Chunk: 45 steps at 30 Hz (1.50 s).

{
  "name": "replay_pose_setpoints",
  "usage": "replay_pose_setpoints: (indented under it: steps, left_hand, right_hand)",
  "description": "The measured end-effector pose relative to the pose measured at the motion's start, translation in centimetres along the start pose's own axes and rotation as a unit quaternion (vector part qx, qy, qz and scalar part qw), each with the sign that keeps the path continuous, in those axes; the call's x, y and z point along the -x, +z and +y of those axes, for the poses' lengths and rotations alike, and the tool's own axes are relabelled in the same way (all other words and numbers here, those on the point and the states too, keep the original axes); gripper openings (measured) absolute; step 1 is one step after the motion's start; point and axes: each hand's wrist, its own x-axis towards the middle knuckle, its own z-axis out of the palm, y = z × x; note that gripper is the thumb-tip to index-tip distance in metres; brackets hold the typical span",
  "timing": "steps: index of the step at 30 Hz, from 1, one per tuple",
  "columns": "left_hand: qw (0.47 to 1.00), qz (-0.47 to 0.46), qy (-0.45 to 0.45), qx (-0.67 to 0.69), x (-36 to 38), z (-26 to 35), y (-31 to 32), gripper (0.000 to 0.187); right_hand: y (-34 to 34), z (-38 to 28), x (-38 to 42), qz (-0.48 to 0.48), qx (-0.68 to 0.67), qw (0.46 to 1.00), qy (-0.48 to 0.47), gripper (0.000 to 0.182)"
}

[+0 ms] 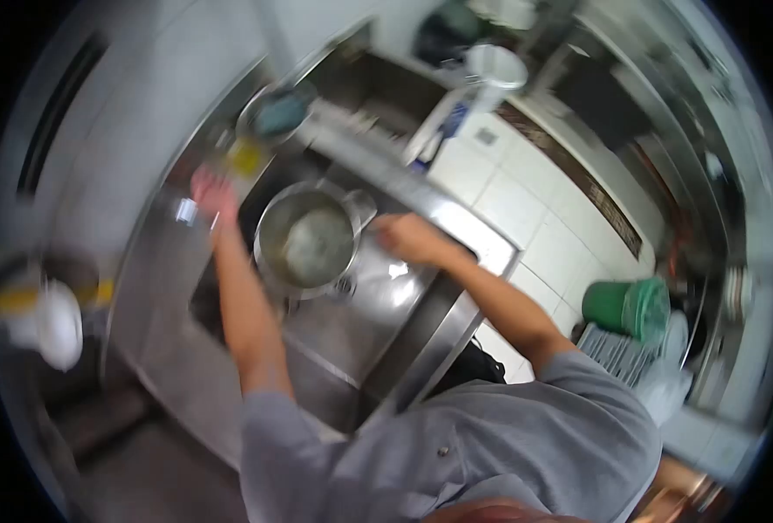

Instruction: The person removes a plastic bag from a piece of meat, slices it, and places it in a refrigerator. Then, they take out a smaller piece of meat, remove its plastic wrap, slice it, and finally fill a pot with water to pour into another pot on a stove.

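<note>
A round metal pot (271, 251) with cloudy whitish contents stands in the steel sink area in front of me. Its loop handle (362, 206) points to the right. My right hand (406, 238) is at the outer end of this handle, with its fingers curled closed around it. On the far left side of the pot, my left hand (215, 195) reaches out past the rim. It is smeared by motion, so its finger pose is lost. A small bright whitish spot (186, 210) shows beside it. A yellow item (245, 157) lies just beyond this hand.
Behind the pot sits a metal bowl (278, 113) with a bluish-green cloth or sponge. A white bucket (495, 68) stands farther back. To the right are a white tiled floor (500, 187), a green bucket (617, 307) and a stack of grey trays (615, 353). A white container (58, 327) hangs at left.
</note>
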Motion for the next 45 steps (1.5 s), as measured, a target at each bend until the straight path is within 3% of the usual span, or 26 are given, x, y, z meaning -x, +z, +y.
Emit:
replay_pose_setpoints:
  steps: [1,3,5,6,7,8,9,10,11,12,13,14,15,16,17,18,19,20,21,23,25,26,30,33,37,45]
  left_hand:
    - [0.995,0.093,-0.012,-0.035,3.2,1.3,6.1,0.052]
    - [0.998,-0.026,-0.024,-0.053,6.6,1.9,3.3,0.048]
    - [0.935,0.055,-0.053,-0.346,10.4,1.9,1.0,0.043]
    - [0.861,0.086,-0.07,-0.497,12.4,2.2,-1.6,0.038]
    - [0.786,0.059,0.119,-0.603,13.3,0.2,-9.3,0.034]
    - [0.629,0.096,0.055,-0.77,15.2,0.4,-9.1,0.036]
    - [0.435,0.133,-0.012,-0.89,17.5,-0.2,-8.3,0.039]
    - [0.432,0.136,-0.01,-0.891,18.0,-0.9,-8.2,0.039]
    - [0.651,0.173,-0.093,-0.733,18.4,-1.7,-8.5,0.041]
    - [0.817,0.201,-0.163,-0.516,19.1,-1.9,-8.6,0.044]
    - [0.812,0.215,-0.158,-0.519,19.4,-1.3,-8.0,0.044]
    - [0.84,0.289,-0.205,-0.411,19.4,-0.9,-6.7,0.044]
    - [0.852,0.361,-0.243,-0.292,19.5,-0.7,-5.1,0.044]
    - [0.853,0.39,-0.246,-0.247,19.4,-1.1,-4.2,0.043]
    - [0.85,0.423,-0.243,-0.198,19.6,-1.3,-4.0,0.043]
    - [0.9,0.288,-0.261,-0.199,19.9,-1.5,-7.1,0.049]
    - [0.907,0.278,-0.252,-0.19,20.7,-1.9,-8.6,0.049]
    - [0.912,0.273,-0.244,-0.186,21.6,-2.4,-10.3,0.05]
    - [0.891,0.329,-0.237,-0.204,23.0,-2.8,-10.7,0.049]
    - [0.858,0.423,-0.267,-0.116,25.4,-2.8,-7.9,0.035]
    - [0.831,0.487,-0.267,-0.034,27.8,-2.4,-6.7,0.03]
    - [0.848,0.467,-0.247,-0.042,29.3,-2.5,-6.4,0.024]
    - [0.859,0.474,-0.185,-0.046,35.0,-0.9,-0.8,0.018]
    - [0.878,0.435,-0.183,-0.076,38.7,1.7,4.1,0.016]
    - [0.91,0.401,-0.074,-0.077,43.3,6.6,13.6,0.022]
    - [0.917,0.374,0.1,-0.095,55.2,16.4,24.3,0.01]
  right_hand:
    - [0.5,0.3,-1.6,0.009,-0.017,1.0,0.024,0.028]
    - [3.7,3.1,-4.7,0.006,-0.04,0.993,0.114,0.029]
    - [6.7,4.9,-7.0,0.041,-0.106,0.972,0.206,0.043]
    - [7.1,4.8,-7.8,0.021,-0.144,0.956,0.256,0.049]
    - [7.9,4.9,-8.4,0.047,-0.168,0.951,0.257,0.049]
    - [8.4,5.2,-9.3,0.042,-0.206,0.939,0.272,0.047]
    - [8.9,5.6,-10.3,0.035,-0.242,0.927,0.284,0.046]
    - [9.8,6.4,-11.3,0.033,-0.244,0.928,0.281,0.046]
    - [11.1,7.3,-12.4,0.079,-0.319,0.887,0.323,0.045]
    - [12.3,7.9,-13.2,0.118,-0.391,0.838,0.362,0.045]
    - [12.7,8.3,-14.0,0.096,-0.431,0.807,0.391,0.041]
    - [11.6,7.7,-13.3,0.096,-0.422,0.815,0.386,0.038]
    - [17.7,11.9,-15.6,0.195,-0.4,0.82,0.36,0.034]
    - [16.4,11.3,-14.6,0.173,-0.478,0.789,0.346,0.029]
    - [15.7,11.5,-14.1,0.148,-0.459,0.808,0.338,0.047]
    - [17.6,13.6,-14.5,0.137,-0.485,0.798,0.33,0.057]
    - [22.1,18.4,-16.7,0.135,-0.435,0.83,0.321,0.063]
    - [17.7,13.5,-15.1,0.16,-0.395,0.835,0.347,0.064]
    - [14.6,11.5,-13.8,0.162,-0.504,0.773,0.351,0.038]
    - [14.1,11.9,-14.0,0.165,-0.422,0.807,0.379,0.041]
    - [12.1,9.6,-12.6,0.174,-0.493,0.788,0.326,0.035]
    - [9.6,7.8,-11.6,0.111,-0.483,0.784,0.374,0.031]
    - [4.5,4.6,-7.6,0.011,-0.446,0.832,0.33,0.03]
    - [1.2,1.6,-5.8,-0.004,-0.488,0.827,0.28,0.025]
    - [-4.0,-2.8,-3.2,-0.097,-0.554,0.801,0.206,0.016]
    - [-10.7,-18.4,1.9,-0.228,-0.555,0.796,0.077,0.016]
